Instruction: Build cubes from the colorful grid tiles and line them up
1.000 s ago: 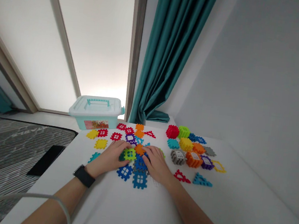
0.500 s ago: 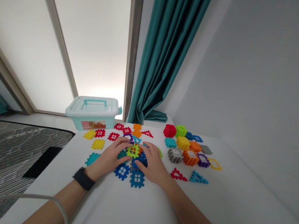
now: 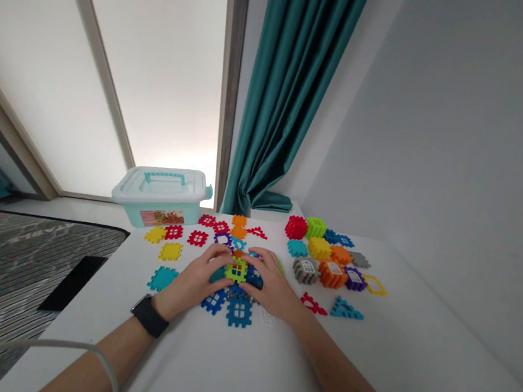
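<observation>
A lime-green square tile (image 3: 236, 270) with window openings and notched edges is between my two hands. My left hand (image 3: 197, 277), a dark watch on its wrist, grips the tile's left side, finger on top and thumb below. My right hand (image 3: 273, 284) curls round its right side in the same way. Blue tiles lie partly hidden beneath and behind it. Just in front are a blue window tile (image 3: 239, 311) and another blue window tile (image 3: 213, 302). Behind the hands, a purple tile (image 3: 223, 239) lies flat.
A lidded light-teal box (image 3: 163, 198) stands at the back left. Red, yellow and orange tiles lie near it, with a teal tile (image 3: 162, 278) left of my hand. To the right are coloured stacks, including a grey stack (image 3: 304, 270), and a blue triangle (image 3: 347, 309).
The lime-green tile has shifted slightly right and toward me between my hands. My right thumb has moved right, nearer the tile's lower edge. The surrounding pieces look unmoved.
</observation>
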Demonstrator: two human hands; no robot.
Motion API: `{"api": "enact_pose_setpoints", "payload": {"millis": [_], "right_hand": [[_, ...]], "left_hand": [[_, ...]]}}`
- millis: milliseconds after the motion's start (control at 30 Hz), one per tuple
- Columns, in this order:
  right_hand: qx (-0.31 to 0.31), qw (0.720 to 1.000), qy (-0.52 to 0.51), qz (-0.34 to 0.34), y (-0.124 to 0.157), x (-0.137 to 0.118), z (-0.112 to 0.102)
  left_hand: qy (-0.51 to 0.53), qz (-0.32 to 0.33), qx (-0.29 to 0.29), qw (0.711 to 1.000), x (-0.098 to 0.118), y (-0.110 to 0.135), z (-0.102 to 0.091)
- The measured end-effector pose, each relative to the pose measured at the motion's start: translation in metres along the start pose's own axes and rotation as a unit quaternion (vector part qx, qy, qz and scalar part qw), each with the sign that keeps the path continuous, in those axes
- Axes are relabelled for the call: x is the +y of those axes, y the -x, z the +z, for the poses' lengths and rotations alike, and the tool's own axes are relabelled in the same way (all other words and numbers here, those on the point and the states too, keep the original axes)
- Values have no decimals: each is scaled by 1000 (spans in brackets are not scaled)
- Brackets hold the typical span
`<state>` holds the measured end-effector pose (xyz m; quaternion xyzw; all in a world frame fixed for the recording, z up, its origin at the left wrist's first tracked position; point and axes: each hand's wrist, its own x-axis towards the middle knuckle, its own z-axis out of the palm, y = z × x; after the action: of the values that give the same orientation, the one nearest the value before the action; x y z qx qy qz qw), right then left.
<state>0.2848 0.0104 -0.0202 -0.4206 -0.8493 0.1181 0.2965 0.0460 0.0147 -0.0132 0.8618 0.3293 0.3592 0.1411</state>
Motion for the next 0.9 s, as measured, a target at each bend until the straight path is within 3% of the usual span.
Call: {"api": "enact_pose_setpoints", "payload": {"millis": [300, 633, 900], "right_hand": [[22, 1000, -4, -10, 1, 6, 3], [25, 1000, -3, -7, 2, 3, 2], [39, 999, -19, 24, 1, -3, 5]], "left_hand": [[11, 20, 15, 1000, -2, -1, 1], [-68, -12, 3, 998, -11, 2, -3], [-57, -29, 11, 998, -12, 0, -3]]}}
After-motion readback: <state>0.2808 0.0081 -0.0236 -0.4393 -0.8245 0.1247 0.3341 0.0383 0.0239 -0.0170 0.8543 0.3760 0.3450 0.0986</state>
